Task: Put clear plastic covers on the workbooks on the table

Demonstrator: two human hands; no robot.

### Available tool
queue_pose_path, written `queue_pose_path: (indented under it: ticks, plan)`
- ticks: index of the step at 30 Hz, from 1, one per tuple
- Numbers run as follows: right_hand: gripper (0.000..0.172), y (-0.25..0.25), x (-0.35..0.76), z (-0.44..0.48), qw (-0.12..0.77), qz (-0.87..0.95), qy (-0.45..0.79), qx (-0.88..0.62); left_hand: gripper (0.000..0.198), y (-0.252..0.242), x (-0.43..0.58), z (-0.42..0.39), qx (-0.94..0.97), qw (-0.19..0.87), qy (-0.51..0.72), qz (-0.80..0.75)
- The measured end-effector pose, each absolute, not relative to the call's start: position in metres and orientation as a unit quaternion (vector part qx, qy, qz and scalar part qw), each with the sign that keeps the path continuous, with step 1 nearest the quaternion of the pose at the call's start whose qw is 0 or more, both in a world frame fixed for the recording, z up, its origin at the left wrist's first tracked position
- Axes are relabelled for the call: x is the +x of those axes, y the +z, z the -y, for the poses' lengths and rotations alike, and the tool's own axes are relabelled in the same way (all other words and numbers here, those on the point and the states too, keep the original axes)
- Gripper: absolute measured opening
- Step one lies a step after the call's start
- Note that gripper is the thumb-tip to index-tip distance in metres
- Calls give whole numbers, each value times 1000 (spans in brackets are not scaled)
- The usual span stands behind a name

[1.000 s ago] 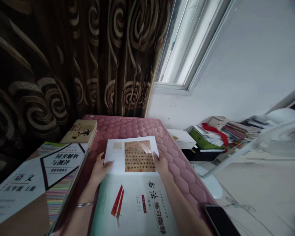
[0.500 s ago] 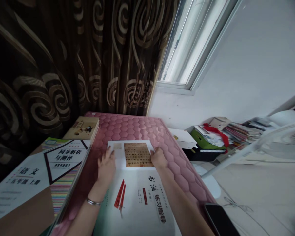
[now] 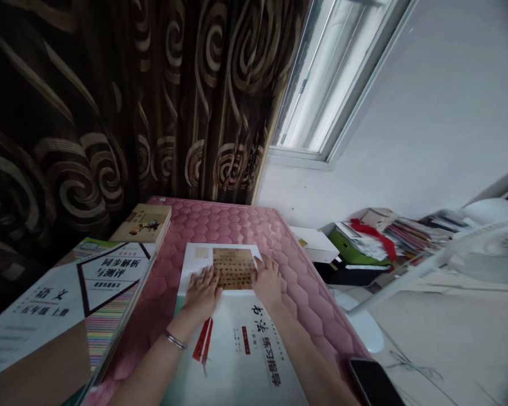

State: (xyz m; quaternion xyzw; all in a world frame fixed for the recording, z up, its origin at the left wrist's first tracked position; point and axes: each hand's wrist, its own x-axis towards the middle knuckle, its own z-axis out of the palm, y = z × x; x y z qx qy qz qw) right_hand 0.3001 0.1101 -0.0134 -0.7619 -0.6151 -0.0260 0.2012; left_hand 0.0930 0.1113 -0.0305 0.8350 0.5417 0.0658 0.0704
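A white calligraphy workbook [image 3: 232, 321] lies on the pink quilted bed surface [image 3: 220, 223], with a brown panel of old handwriting near its far end. My left hand [image 3: 203, 290] rests on the cover with fingers spread, their tips at the panel's left edge. Across from it, my right hand [image 3: 267, 282] lies over the book's right edge, fingers stretched out and touching the panel's right side. A silver bracelet [image 3: 175, 339] circles my left wrist. Neither hand grips anything; the forearms cover parts of the book's near sides.
A large Chinese workbook [image 3: 63, 304] and a stack of tan books [image 3: 141, 223] lie to the left. A dark phone [image 3: 375, 382] sits at the lower right. Beyond the bed stand a white fan [image 3: 432, 254], a white box [image 3: 315, 242] and a crate of papers [image 3: 351, 270].
My left hand has moved right from the book's left edge onto the cover. My right hand has flattened out, its fingers now stretched over the right edge.
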Motion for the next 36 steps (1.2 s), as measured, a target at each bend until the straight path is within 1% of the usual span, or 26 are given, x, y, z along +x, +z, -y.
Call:
queue_pose_path:
  ticks: [1, 4, 8, 11, 14, 18, 21, 25, 29, 33, 36]
  plan:
    - [48, -16, 296, -104, 195, 651, -27, -733, 52, -30, 94, -111, 836, 67, 66, -541]
    - [46, -26, 284, -90, 162, 721, 22, -674, 49, -28, 100, -111, 829, 38, 82, -551]
    - [48, -38, 279, -85, 132, 731, 41, -668, 46, -26, 117, -123, 824, -7, 107, -556]
    - [49, -38, 279, -86, 131, 732, 34, -668, 53, -30, 125, -142, 844, 16, 106, -526]
    - [49, -36, 280, -84, 131, 732, 33, -668, 58, -38, 121, -159, 844, 48, 80, -529]
    - [47, -34, 280, -83, 136, 729, 35, -670, 60, -43, 106, -169, 834, 54, 62, -546]
    - [46, -24, 270, -93, 143, 721, 32, -678, 59, -40, 98, -169, 832, 51, 60, -550]
    - [52, -7, 249, -129, 145, 746, 69, -646, 58, -31, 103, -170, 832, 48, 51, -550]
    - [59, -11, 241, -157, 91, 748, 143, -642, 56, -25, 111, -179, 826, 32, 53, -560]
    - [61, -25, 247, -161, 92, 753, 139, -636, 58, -25, 102, -197, 837, 36, 52, -544]
    - [64, -25, 244, -165, 94, 739, 148, -650, 58, -27, 89, -208, 837, 45, 53, -543]
